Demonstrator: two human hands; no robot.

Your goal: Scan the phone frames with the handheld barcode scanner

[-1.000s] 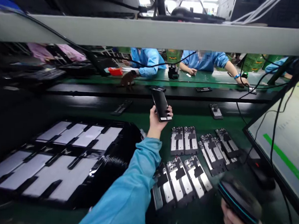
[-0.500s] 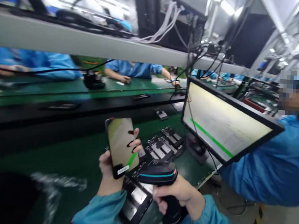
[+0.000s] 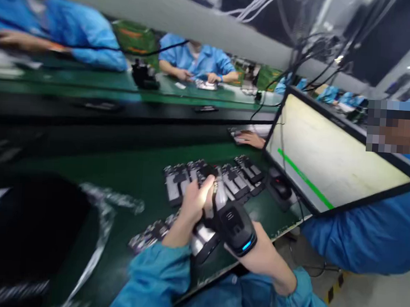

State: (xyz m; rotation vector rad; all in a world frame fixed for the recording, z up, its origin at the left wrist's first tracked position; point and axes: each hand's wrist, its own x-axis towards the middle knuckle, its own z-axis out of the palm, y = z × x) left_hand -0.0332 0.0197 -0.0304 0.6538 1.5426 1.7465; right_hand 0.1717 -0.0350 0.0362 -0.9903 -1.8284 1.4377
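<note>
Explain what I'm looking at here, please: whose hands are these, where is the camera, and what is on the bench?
The camera sits on a person's head, looking down at their own two hands in blue sleeves. The right hand grips a black handheld scanner. The left hand reaches among metal phone frames laid in rows on the green bench; blur hides whether it holds one. A tilted monitor stands to the right, with a co-worker's sleeve beside it. Other people work across the conveyor.
</note>
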